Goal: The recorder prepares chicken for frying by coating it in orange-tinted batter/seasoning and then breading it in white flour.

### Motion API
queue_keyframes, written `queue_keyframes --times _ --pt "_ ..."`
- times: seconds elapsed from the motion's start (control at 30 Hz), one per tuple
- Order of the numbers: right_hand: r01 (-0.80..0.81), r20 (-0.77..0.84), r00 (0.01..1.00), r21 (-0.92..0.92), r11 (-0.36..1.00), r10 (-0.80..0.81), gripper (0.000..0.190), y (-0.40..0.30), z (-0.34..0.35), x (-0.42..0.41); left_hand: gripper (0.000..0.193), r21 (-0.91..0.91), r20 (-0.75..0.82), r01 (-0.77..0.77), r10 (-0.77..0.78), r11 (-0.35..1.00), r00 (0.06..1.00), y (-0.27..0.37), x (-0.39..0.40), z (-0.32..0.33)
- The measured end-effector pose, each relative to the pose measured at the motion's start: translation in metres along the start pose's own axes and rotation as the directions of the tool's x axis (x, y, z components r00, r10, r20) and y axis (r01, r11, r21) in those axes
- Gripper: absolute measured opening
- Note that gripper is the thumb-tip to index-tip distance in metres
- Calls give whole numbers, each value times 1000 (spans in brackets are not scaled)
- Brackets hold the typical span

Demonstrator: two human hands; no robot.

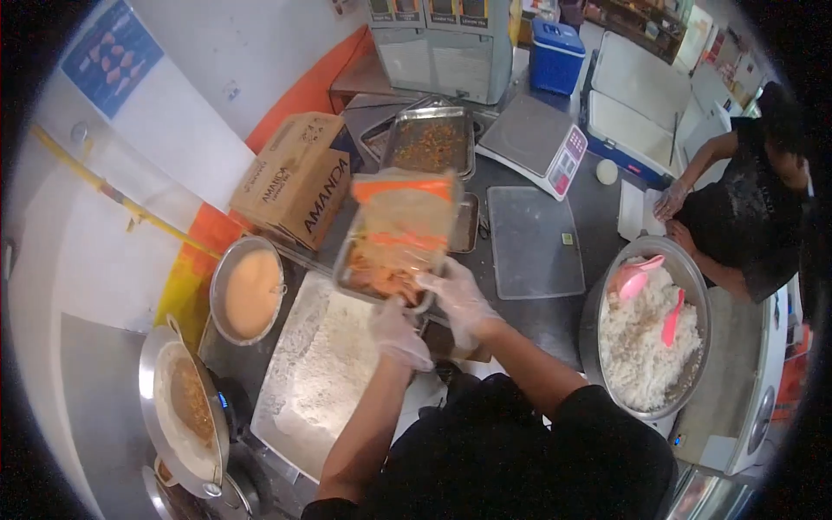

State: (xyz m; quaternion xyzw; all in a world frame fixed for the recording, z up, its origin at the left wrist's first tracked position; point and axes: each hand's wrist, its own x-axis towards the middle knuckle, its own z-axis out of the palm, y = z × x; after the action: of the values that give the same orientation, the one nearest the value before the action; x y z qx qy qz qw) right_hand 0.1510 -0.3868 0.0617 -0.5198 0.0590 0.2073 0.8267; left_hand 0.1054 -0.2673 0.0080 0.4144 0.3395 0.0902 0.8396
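My left hand (400, 335) and my right hand (458, 299), both in clear plastic gloves, hold the near end of a clear plastic bag (409, 214) with orange print. The bag is blurred and lies over a metal tray (343, 260) of orange-coloured food pieces (383, 276). Which fingers grip the bag and which touch the tray is hard to tell. Just below and left of my hands is a large tray of white flour (325, 377). A metal bowl of orange batter (252, 296) stands to its left.
A wok of frying oil (188, 403) sits at lower left. Beyond the hands are a cardboard box (299, 175), a tray with crumbs (429, 140), a digital scale (530, 133) and a plastic board (536, 240). At right, a large pot of rice (650, 338) stands near a co-worker (734, 201).
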Motion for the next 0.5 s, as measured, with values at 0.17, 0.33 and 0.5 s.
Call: queue_keyframes --times 0.17,0.33,0.5 --pt "18 -300 950 -239 971 -91 32 59 -113 -53 24 365 149 252 -323 896 934 -47 -49 9" --pt "-4 -367 922 -326 945 -123 34 93 -175 -94 23 382 -4 376 -406 844 914 -98 -73 -12" --pt "-247 -167 967 -427 870 193 33 55 -185 -97 27 435 -233 447 -381 782 895 -136 -57 -73"
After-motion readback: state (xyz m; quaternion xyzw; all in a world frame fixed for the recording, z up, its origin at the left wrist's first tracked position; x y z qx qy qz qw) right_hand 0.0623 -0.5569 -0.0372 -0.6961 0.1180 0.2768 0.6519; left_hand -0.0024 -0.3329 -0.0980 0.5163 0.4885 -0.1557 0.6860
